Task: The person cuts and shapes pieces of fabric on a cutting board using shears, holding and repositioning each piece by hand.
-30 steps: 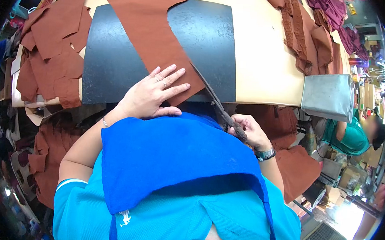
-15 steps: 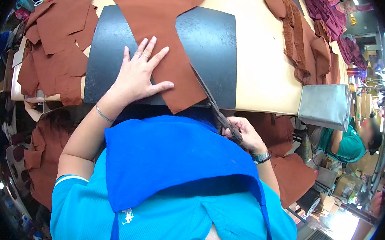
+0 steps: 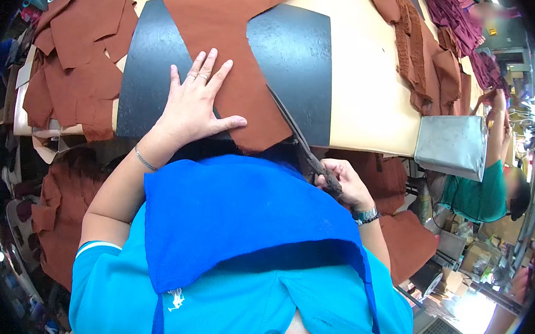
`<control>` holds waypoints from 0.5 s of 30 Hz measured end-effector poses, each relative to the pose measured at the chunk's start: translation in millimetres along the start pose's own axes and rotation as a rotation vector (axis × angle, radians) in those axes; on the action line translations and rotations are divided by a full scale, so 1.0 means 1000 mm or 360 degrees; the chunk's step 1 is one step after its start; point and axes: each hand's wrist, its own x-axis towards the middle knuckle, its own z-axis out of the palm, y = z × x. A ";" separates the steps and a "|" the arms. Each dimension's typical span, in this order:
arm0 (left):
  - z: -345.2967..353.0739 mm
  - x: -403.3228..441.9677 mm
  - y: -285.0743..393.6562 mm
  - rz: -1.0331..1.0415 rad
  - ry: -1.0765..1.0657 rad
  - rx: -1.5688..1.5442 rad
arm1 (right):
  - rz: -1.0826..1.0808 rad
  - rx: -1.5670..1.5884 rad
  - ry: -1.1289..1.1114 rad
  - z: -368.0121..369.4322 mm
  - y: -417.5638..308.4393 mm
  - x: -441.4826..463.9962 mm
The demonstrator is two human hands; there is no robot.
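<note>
My left hand (image 3: 194,100) lies flat with its fingers spread, partly on a reddish-brown fabric piece (image 3: 250,100) and partly on the black board (image 3: 294,51) beneath it. In my right hand (image 3: 350,185) are long dark scissors (image 3: 300,138), gripped by their handles just past the table's front edge. Their blades point up and to the left, with the tips at the fabric's right edge. From here I cannot make out how far apart the blades are. The fabric's lower end reaches over the board's near edge, close to my blue apron (image 3: 245,221).
Cut brown fabric pieces (image 3: 81,36) overlap on the left of the table. More brown cloth (image 3: 412,53) and a metal box (image 3: 449,142) are at the right. A co-worker in a green top (image 3: 477,191) is beyond the box, one arm raised toward cloth.
My right hand and the scissors have shifted slightly right. My left hand stays spread on the fabric. The co-worker's arm has come up beside the metal box.
</note>
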 end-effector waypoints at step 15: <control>-0.001 -0.009 0.008 0.0027 -0.0008 -0.0025 | -0.0021 0.0026 0.0016 0.001 0.002 0.002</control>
